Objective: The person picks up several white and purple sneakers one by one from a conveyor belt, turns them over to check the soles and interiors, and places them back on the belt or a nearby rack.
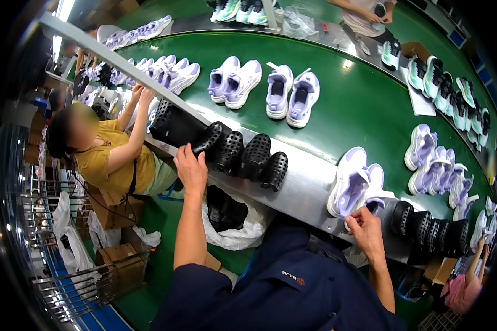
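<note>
Fingers (182, 155) of the left hand (191, 171) were loosely spread, tips at the edge of a black perforated form (210, 138); three like it stood in a row to that hand's right. Right hand (363, 228) pinched the heel end of a white-and-lavender shoe (348, 179) just ahead of it, its mate (375, 175) alongside. Black stack (425, 226) lay right of this hand.
</note>
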Motion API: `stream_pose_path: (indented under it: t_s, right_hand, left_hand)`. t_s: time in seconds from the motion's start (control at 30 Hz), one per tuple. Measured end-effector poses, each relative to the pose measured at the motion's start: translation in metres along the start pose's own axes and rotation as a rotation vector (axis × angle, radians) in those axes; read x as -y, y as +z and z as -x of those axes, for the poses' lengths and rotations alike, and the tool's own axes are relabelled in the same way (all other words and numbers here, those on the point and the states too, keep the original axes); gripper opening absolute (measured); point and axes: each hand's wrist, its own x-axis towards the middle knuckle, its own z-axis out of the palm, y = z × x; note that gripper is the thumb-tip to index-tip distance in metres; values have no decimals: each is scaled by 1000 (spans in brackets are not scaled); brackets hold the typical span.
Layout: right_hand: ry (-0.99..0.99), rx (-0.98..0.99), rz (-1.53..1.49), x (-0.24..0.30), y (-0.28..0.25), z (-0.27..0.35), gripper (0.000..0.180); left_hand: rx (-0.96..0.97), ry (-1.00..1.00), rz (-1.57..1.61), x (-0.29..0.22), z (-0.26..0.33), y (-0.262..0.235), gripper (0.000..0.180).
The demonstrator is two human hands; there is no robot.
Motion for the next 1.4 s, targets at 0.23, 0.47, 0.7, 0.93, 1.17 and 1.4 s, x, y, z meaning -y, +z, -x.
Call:
stream_pose_path:
  t_s: [0.23, 0.47, 0.7, 0.93, 1.17, 1.4]
  right_hand:
    - [-82, 57, 128, 20, 27, -13, 25]
    - [-56, 180, -602, 48, 85, -30, 53]
    - [359, 319, -992, -3, 14, 1, 36]
    - [-74, 32, 193, -1, -4, 42, 55]
    - [-176, -140, 463, -39, -16, 45, 50]
    - [-68, -235, 634, -27, -17, -14, 38]
  left_hand:
    - [240, 79, 48, 22, -33, -19, 44]
    - [154, 334, 376, -161, 23, -91, 40]
    - [544, 445, 964, -252, 98, -64, 59]
    - [941, -63, 1280, -295, 117, 18, 23]
    - [744, -1, 901, -327, 124, 26, 40]
    - [659, 697, 806, -345, 73, 88, 20]
